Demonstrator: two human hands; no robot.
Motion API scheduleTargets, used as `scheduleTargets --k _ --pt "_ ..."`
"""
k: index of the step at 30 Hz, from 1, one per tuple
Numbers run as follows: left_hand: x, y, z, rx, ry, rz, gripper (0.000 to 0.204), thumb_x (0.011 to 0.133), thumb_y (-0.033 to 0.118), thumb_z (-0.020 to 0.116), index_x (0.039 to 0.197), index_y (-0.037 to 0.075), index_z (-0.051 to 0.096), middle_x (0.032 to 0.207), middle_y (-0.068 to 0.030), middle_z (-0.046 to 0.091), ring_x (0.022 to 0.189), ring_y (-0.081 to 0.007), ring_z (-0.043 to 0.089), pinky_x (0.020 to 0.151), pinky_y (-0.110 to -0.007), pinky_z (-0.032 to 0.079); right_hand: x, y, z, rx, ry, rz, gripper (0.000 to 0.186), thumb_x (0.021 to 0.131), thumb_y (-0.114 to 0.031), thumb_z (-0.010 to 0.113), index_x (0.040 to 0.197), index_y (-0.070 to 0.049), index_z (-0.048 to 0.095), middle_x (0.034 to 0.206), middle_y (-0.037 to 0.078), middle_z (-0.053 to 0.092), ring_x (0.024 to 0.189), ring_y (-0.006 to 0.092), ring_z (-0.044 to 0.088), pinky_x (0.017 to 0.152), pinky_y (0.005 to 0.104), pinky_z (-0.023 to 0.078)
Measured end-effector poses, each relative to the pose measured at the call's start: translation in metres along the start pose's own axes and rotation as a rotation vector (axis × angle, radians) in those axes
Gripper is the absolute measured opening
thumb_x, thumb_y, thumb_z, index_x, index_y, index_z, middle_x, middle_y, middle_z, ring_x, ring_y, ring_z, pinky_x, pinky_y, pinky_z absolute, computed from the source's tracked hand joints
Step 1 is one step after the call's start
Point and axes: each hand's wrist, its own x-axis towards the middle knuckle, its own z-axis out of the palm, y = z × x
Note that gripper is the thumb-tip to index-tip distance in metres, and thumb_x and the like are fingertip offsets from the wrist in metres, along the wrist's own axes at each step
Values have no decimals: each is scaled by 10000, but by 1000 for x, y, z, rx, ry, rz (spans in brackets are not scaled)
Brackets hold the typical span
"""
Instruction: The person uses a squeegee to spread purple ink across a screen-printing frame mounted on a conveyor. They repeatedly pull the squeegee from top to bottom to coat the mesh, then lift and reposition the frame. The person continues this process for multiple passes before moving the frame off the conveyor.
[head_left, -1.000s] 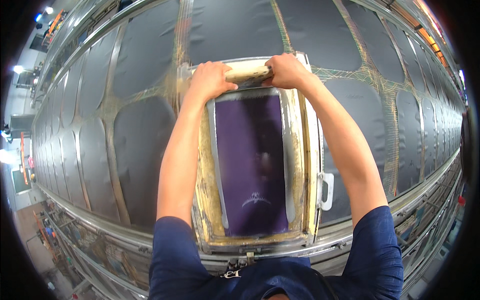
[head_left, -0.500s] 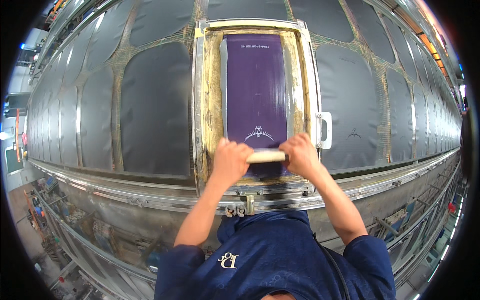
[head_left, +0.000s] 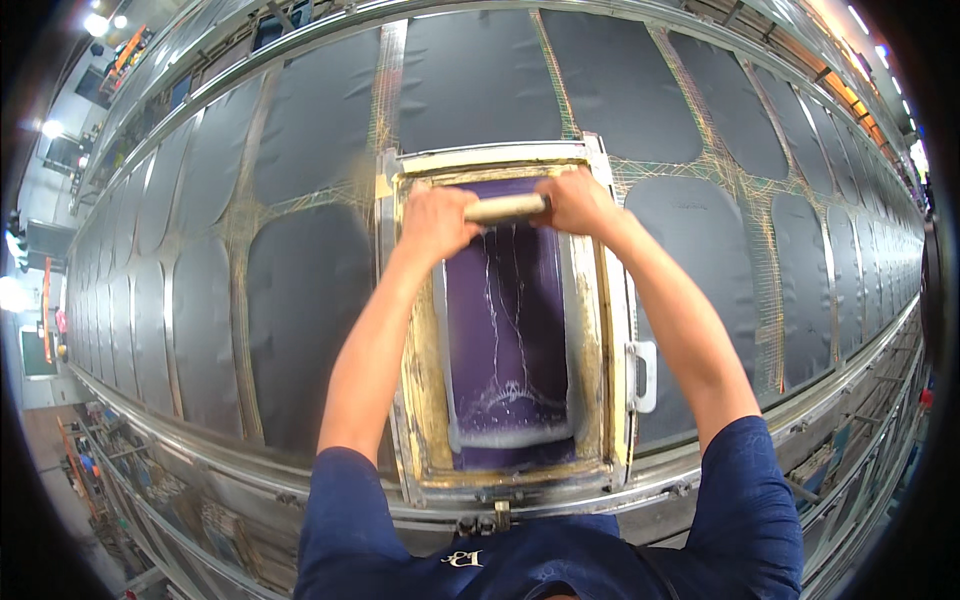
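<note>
Bar over screen, black panels around frame

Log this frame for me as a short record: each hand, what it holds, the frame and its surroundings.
Left hand: fingers closed on the left end of the pale bar
Right hand: fingers closed on the bar's right end
Bar position: crosswise, near the far end of the purple surface
Surface marks: thin white streaks; whitish band near the close end
Frame: rectangular, yellow-stained frame around the purple surface; white handle on its right side
Surroundings: dark panels in rows
</note>
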Motion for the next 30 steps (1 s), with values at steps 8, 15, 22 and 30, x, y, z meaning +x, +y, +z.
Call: scheduleTargets --k 8,15,22,30 --pt "88 -45 13 -66 -31 -26 381 731 407 865 1014 163 790 800 -135 734 846 -357 713 798 -454 554 73 39 -12 171 -69 100 298 774 -230 857 988 -48 757 888 202 744 875 400 716 789 459 563" --pt "18 -11 19 -70 -1 65 270 741 391 847 857 171 741 808 -51 744 873 -305 719 850 -448 521 4 7 11 86 -59 89 370 758 -269 867 1033 -52 749 878 208 732 868 402 705 800 464 560" --pt "-174 75 43 -59 -81 109 126 790 290 802 834 194 733 784 -36 714 748 -220 684 787 -389 445 -187 -83 55 96 -63 36 285 693 -203 877 908 -80 735 807 146 711 818 364 697 781 462 557" --pt "-308 138 57 -180 120 116 296 663 145 797 953 145 740 946 8 697 874 -203 618 879 -389 411 -300 -124 43 443 -33 123 447 837 -391 822 1118 -53 738 1071 134 736 1106 325 646 1001 432 468"
